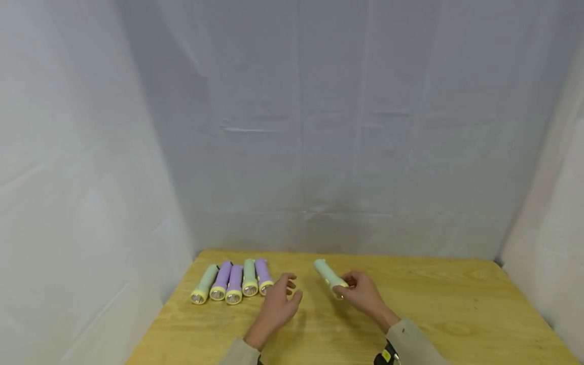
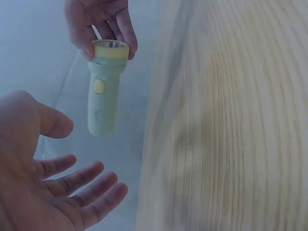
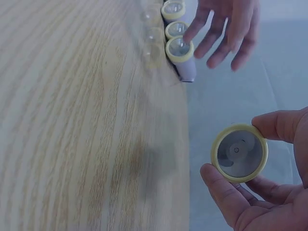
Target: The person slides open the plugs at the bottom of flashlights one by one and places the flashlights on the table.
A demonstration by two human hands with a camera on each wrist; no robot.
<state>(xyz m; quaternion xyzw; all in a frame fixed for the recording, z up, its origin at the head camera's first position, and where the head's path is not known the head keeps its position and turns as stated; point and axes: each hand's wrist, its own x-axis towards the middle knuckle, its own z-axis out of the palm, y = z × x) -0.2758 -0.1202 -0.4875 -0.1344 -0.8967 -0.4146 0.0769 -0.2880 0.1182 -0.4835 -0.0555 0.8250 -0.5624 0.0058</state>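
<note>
Above the table, my right hand (image 1: 363, 295) pinches a pale green flashlight (image 1: 327, 271) by its yellow lens rim. Its body points away to the far left, and a yellow switch (image 2: 99, 86) shows on its side in the left wrist view. The right wrist view looks straight at its round lens (image 3: 239, 153), with thumb and fingers on either side of the rim. My left hand (image 1: 278, 303) holds nothing; its fingers are loosely spread, between that flashlight and a row of flashlights. The nearest in the row is a purple flashlight (image 1: 263, 271), partly hidden by the left hand.
Several green and purple flashlights lie side by side at the left of the wooden table (image 1: 429, 304), lenses facing me, among them a green flashlight (image 1: 205, 284) at the left end. White sheeting (image 1: 301, 152) encloses the table at the back and both sides.
</note>
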